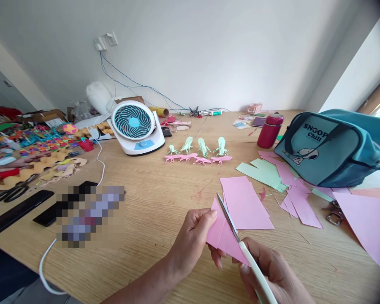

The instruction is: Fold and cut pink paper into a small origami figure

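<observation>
My left hand (194,236) pinches a folded pink paper triangle (221,230) between thumb and fingers, holding it above the table. In my right hand (272,270) is a pair of scissors (251,261) with white handles, its blades lying along the triangle's right edge. Whether the blades are parted is hard to make out. Just behind the triangle, pink paper sheets (247,202) lie flat on the table. Farther back stand several folded light-green paper figures (204,147), with a row of pink paper figures (202,160) in front of them.
A white fan (137,126) stands at the back left. Pink and green paper scraps (266,173) spread toward a teal bag (326,147) and a red flask (270,131). To the left lie phones (22,211), black-handled scissors (12,192) and colourful crafts (47,145); another person's hand (0,169) reaches in there.
</observation>
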The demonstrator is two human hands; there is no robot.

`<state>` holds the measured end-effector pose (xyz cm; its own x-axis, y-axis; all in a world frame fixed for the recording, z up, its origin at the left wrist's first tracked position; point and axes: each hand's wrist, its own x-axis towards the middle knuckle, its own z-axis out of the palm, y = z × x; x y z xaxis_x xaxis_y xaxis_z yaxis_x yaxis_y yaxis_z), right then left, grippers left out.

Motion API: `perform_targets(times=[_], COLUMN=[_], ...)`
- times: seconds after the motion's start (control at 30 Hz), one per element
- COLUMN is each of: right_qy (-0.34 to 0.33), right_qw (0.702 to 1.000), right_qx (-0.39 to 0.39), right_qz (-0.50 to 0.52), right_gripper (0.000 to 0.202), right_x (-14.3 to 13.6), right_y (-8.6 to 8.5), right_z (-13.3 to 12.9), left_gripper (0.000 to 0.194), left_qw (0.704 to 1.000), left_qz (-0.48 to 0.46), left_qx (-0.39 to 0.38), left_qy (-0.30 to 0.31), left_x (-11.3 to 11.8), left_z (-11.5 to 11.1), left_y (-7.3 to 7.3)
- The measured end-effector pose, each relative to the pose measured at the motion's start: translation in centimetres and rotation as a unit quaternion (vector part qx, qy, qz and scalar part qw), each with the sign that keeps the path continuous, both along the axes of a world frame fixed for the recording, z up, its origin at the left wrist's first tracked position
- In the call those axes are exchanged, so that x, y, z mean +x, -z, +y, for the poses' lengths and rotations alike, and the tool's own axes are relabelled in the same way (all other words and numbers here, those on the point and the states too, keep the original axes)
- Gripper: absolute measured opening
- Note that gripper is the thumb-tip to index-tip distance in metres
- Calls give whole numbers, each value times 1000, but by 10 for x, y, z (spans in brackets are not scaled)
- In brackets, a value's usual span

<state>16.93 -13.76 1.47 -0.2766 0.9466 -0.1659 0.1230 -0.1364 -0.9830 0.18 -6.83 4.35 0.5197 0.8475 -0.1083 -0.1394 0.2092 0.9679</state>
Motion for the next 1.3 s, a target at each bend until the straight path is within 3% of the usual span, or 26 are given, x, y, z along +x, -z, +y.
perform_targets(times=[0.27,0.53,0.6,0.7,0.8,1.0,1.17,1.3], right_qy=[21,130,177,240,248,260,254,245], right_qw=[998,973,952,888,828,759,733,724], right_qx=[39,100,125,161,171,163,108,109], right_qz=[-51,-159,-217,-359,-473,-574,-622,-636], right_gripper=[48,43,39,32,28,35,39,39], right_x=[11,39,46,59,78,116,120,115], right_y=[-1,4,4,4,9,19,19,21], right_z=[4,18,21,26,32,41,39,37], left_gripper=[50,44,43,42,41,37,33,32], left_qw=[999,997,996,993,990,984,979,977], left_qz=[-8,4,7,20,30,6,-37,-52], left_qx=[21,52,69,100,120,123,77,52], left_qy=[-30,-55,-59,-63,-69,-126,-184,-202], left_x=[-1,0,0,1,1,-1,-2,-3], left_z=[2,8,9,9,10,17,25,30], left_y=[2,2,1,-1,-1,3,10,14])
